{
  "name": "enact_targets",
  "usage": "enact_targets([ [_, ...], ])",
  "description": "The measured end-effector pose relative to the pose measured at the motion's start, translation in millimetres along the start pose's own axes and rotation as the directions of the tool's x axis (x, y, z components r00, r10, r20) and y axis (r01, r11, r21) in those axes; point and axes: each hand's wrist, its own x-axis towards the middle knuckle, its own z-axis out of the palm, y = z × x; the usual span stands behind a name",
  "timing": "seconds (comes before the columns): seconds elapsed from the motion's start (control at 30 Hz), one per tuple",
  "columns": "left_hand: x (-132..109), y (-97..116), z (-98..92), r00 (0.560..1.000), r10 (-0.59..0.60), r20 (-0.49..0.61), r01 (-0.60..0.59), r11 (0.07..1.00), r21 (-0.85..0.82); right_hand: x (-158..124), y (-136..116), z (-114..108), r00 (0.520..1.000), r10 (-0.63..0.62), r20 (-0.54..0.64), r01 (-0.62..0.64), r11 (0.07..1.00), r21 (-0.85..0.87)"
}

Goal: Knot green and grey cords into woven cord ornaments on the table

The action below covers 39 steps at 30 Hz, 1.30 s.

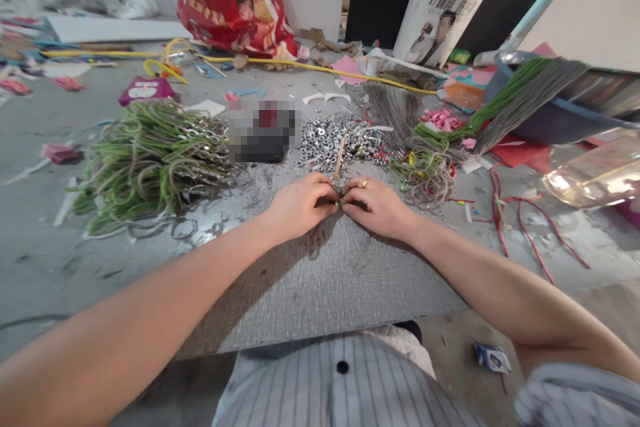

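Note:
Over the middle of the table, my left hand [303, 208] and my right hand [377, 208] meet with thumbs and fingers closed. Something small and dark green shows between their fingertips; it is mostly hidden, and I cannot make out what it is. A thin wooden stick [341, 155] stands up just beyond the fingers. Behind it spreads a heap of small shiny metal pieces [320, 139]. A large pile of looped green and grey cords [150, 163] lies to the left of my left hand. Tangled cords [433, 180] lie just right of my right hand.
A blurred dark object [265, 140] sits beside the metal heap. Long straight green and grey cords [525, 97] hang over a blue basin [505, 87] at the right. Red cords [520, 213] and a clear container [595, 170] lie nearer. A red bag [230, 7] stands behind.

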Motion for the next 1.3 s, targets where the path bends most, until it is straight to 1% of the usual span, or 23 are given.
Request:
enact_targets([
  [0.1,-0.3,0.4,1.1,1.0,0.002,-0.001,-0.002,0.999,0.033,1.4,-3.0,1.0,1.0,0.005,0.01,-0.005,0.999,-0.04],
  [0.23,-0.9,2.4,1.1,1.0,-0.017,0.018,0.016,0.998,0.056,2.0,-7.6,0.8,0.999,0.044,0.017,-0.042,0.996,-0.081],
  [0.43,-0.8,4.3,0.4,0.998,-0.036,0.043,0.033,0.998,0.053,1.5,-0.8,-1.8,0.995,0.095,0.006,-0.095,0.995,0.007],
  [0.53,-0.9,4.7,0.0,0.999,-0.031,0.045,0.027,0.997,0.072,0.7,3.0,-5.0,0.989,0.145,0.017,-0.145,0.989,0.004],
  [0.67,-2.5,5.3,0.8,1.0,-0.011,0.029,0.008,0.994,0.111,-1.4,2.1,-8.8,0.975,0.196,0.104,-0.191,0.98,-0.061],
  [0.8,-4.4,7.9,3.2,1.0,0.001,0.012,-0.003,0.989,0.15,-4.0,-0.6,-9.1,0.966,0.178,0.188,-0.156,0.98,-0.125],
  [0.97,-6.7,17.7,7.1,0.999,-0.053,-0.002,0.052,0.973,0.224,-4.7,-2.3,-8.2,0.93,0.215,0.299,-0.161,0.968,-0.195],
  [1.1,-7.5,25.0,9.4,0.995,-0.099,-0.03,0.103,0.954,0.28,-3.8,-1.1,-8.1,0.901,0.233,0.366,-0.171,0.966,-0.194],
  [1.2,-8.0,27.1,10.3,0.992,-0.117,-0.039,0.123,0.947,0.296,-3.5,1.7,-10.5,0.916,0.202,0.347,-0.15,0.974,-0.17],
  [1.3,-8.7,27.2,10.4,0.994,-0.103,-0.044,0.111,0.952,0.285,-3.9,4.6,-18.7,0.95,0.159,0.268,-0.114,0.978,-0.176],
])
